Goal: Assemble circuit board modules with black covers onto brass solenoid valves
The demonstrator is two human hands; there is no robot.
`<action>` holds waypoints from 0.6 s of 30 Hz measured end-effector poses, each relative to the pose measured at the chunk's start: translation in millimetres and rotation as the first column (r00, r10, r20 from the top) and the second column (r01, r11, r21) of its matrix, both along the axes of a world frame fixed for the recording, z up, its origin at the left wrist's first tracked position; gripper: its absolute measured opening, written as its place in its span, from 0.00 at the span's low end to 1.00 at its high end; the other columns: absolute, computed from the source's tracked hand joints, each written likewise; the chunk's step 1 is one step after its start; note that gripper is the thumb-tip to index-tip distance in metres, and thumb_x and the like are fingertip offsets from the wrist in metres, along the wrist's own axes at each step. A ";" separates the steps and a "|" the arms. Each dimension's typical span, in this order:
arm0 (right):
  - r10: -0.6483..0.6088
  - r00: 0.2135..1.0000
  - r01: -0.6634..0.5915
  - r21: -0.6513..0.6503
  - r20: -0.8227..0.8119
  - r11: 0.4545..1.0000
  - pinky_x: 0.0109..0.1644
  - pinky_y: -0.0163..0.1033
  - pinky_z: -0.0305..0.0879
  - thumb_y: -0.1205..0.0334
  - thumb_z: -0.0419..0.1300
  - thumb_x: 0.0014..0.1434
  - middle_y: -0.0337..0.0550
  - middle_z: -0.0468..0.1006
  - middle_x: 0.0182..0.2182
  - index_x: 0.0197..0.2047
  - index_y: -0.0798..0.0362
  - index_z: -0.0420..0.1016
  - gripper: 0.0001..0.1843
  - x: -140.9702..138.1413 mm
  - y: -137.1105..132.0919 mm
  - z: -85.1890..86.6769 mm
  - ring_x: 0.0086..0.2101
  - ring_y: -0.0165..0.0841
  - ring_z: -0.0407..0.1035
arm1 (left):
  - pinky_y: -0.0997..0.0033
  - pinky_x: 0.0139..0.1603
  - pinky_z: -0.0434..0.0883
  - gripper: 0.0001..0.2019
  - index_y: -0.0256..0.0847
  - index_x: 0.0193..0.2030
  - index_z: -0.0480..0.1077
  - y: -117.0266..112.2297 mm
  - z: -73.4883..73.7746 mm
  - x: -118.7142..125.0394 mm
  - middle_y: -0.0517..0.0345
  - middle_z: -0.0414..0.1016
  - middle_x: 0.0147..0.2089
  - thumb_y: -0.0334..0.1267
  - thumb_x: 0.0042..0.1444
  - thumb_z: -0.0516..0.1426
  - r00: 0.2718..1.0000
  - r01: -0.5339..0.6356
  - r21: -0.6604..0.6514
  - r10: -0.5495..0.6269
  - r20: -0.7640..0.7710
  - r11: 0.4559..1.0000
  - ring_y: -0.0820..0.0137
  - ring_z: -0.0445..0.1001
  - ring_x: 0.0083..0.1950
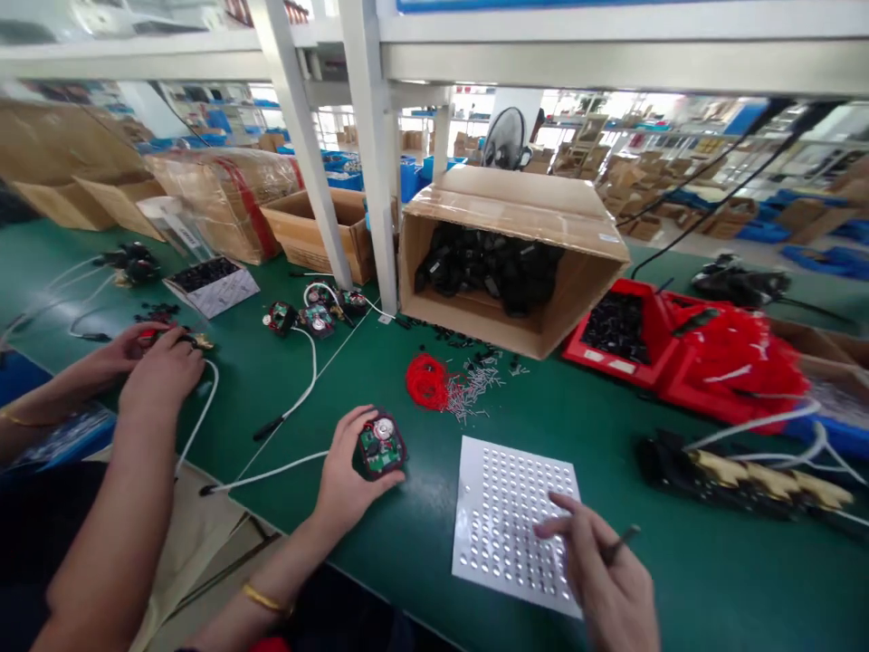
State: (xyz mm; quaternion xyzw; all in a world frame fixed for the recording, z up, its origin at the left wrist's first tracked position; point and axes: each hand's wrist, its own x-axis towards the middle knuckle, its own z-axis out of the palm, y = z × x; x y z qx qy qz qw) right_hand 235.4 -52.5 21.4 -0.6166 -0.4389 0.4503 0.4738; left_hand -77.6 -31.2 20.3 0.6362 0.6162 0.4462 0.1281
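Note:
My left hand is closed around a small round black unit with a green circuit board, resting it on the green table. My right hand pinches a thin dark tool over the near right corner of a white perforated plate that lies flat on the table. A white cable runs left from the unit. A coil of red wire and a scatter of small metal pins lie just beyond the plate.
A co-worker's two hands work on a small part at the left. A tipped cardboard box holds black parts. Red bins stand to the right, and a dark part strip lies at the right. White shelf posts rise behind.

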 end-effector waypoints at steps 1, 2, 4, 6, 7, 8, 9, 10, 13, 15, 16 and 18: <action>0.023 0.986 -0.030 -0.036 -0.165 0.999 0.14 0.33 0.47 0.43 0.57 0.53 0.46 0.78 0.28 0.44 0.51 0.73 0.23 -13.0 2.7 3.0 0.13 0.24 0.50 | 0.52 0.58 0.61 0.36 0.43 0.55 0.58 -2.1 -3.6 10.4 0.46 0.59 0.57 0.51 0.41 0.65 0.998 0.043 -0.011 -0.043 0.056 0.999 0.55 0.60 0.59; 0.029 0.953 -0.046 -0.050 -0.303 0.998 0.15 0.32 0.48 0.43 0.56 0.54 0.46 0.77 0.28 0.43 0.52 0.73 0.23 -23.0 5.8 5.1 0.14 0.23 0.48 | 0.51 0.59 0.60 0.36 0.43 0.56 0.58 -3.7 -8.2 19.6 0.46 0.59 0.57 0.51 0.41 0.65 0.992 0.077 -0.021 -0.074 0.102 0.997 0.55 0.59 0.59; 0.004 0.886 -0.021 -0.032 -0.464 0.999 0.21 0.34 0.57 0.41 0.52 0.56 0.46 0.76 0.27 0.36 0.54 0.74 0.24 -32.5 11.3 5.8 0.18 0.26 0.55 | 0.50 0.60 0.58 0.36 0.44 0.56 0.57 -6.5 -18.3 33.6 0.46 0.58 0.58 0.49 0.41 0.65 0.978 0.125 -0.052 -0.114 0.175 0.991 0.54 0.57 0.61; -0.050 0.862 0.043 -0.026 -0.505 0.999 0.27 0.35 0.62 0.37 0.48 0.56 0.45 0.72 0.23 0.27 0.55 0.74 0.30 -30.2 13.5 2.5 0.23 0.28 0.61 | 0.48 0.61 0.56 0.34 0.45 0.56 0.58 -8.6 -26.9 41.2 0.46 0.57 0.60 0.47 0.43 0.65 0.963 0.171 -0.076 -0.151 0.223 0.982 0.54 0.56 0.62; -0.086 0.862 0.073 -0.046 -0.500 0.996 0.26 0.34 0.61 0.34 0.45 0.56 0.43 0.69 0.20 0.24 0.56 0.74 0.33 -27.1 12.9 0.0 0.23 0.28 0.61 | 0.48 0.61 0.56 0.32 0.45 0.56 0.58 -9.1 -29.7 43.0 0.47 0.56 0.61 0.45 0.45 0.64 0.954 0.203 -0.080 -0.179 0.240 0.976 0.54 0.56 0.62; -0.121 0.864 0.096 -0.076 -0.489 0.992 0.23 0.32 0.58 0.33 0.42 0.55 0.40 0.65 0.18 0.23 0.56 0.73 0.36 -24.0 11.6 -2.6 0.20 0.27 0.59 | 0.49 0.61 0.56 0.30 0.45 0.55 0.59 -9.0 -31.2 43.9 0.47 0.54 0.62 0.44 0.46 0.64 0.944 0.241 -0.081 -0.214 0.250 0.967 0.54 0.55 0.63; -0.152 0.866 0.113 -0.109 -0.476 0.988 0.19 0.31 0.53 0.31 0.40 0.55 0.38 0.63 0.16 0.23 0.55 0.72 0.37 -22.0 9.6 -5.2 0.17 0.25 0.55 | 0.49 0.61 0.55 0.29 0.45 0.55 0.60 -8.2 -31.5 44.3 0.47 0.53 0.62 0.43 0.46 0.63 0.935 0.277 -0.085 -0.248 0.253 0.957 0.54 0.54 0.63; -0.174 0.869 0.125 -0.135 -0.463 0.983 0.17 0.31 0.49 0.31 0.39 0.54 0.37 0.62 0.15 0.23 0.55 0.71 0.38 -21.6 7.5 -7.4 0.16 0.25 0.53 | 0.49 0.62 0.55 0.29 0.45 0.55 0.59 -6.6 -30.7 44.5 0.47 0.53 0.63 0.43 0.46 0.63 0.926 0.301 -0.094 -0.267 0.265 0.949 0.54 0.54 0.64; -0.139 0.881 0.088 -0.131 -0.452 0.987 0.18 0.32 0.53 0.32 0.42 0.54 0.41 0.70 0.18 0.28 0.54 0.70 0.34 -30.4 1.9 -12.5 0.17 0.27 0.60 | 0.52 0.59 0.60 0.41 0.44 0.62 0.49 2.5 -25.6 45.1 0.45 0.55 0.62 0.44 0.44 0.64 0.892 0.306 -0.201 -0.206 0.401 0.931 0.55 0.58 0.62; -0.059 0.897 0.013 -0.107 -0.439 0.994 0.23 0.33 0.61 0.39 0.55 0.53 0.42 0.75 0.22 0.31 0.54 0.68 0.24 -40.3 -1.4 -16.1 0.21 0.29 0.66 | 0.56 0.55 0.65 0.43 0.39 0.62 0.47 9.0 -21.8 44.8 0.43 0.60 0.58 0.45 0.43 0.64 0.854 0.285 -0.327 -0.084 0.513 0.901 0.56 0.65 0.56; -0.028 0.904 -0.018 -0.105 -0.426 0.994 0.26 0.34 0.63 0.44 0.61 0.51 0.41 0.76 0.23 0.31 0.53 0.67 0.19 -44.7 -3.2 -18.5 0.22 0.29 0.68 | 0.58 0.53 0.67 0.41 0.36 0.60 0.50 11.3 -19.5 44.1 0.43 0.63 0.55 0.46 0.42 0.64 0.832 0.291 -0.373 -0.041 0.553 0.881 0.57 0.67 0.53; -0.008 0.924 -0.041 -0.120 -0.383 0.992 0.29 0.35 0.66 0.52 0.65 0.48 0.40 0.77 0.24 0.32 0.53 0.67 0.16 -51.0 -7.8 -24.0 0.24 0.30 0.69 | 0.62 0.50 0.68 0.35 0.35 0.54 0.57 12.3 -13.0 42.0 0.46 0.68 0.50 0.45 0.42 0.64 0.792 0.359 -0.414 -0.039 0.609 0.836 0.59 0.70 0.49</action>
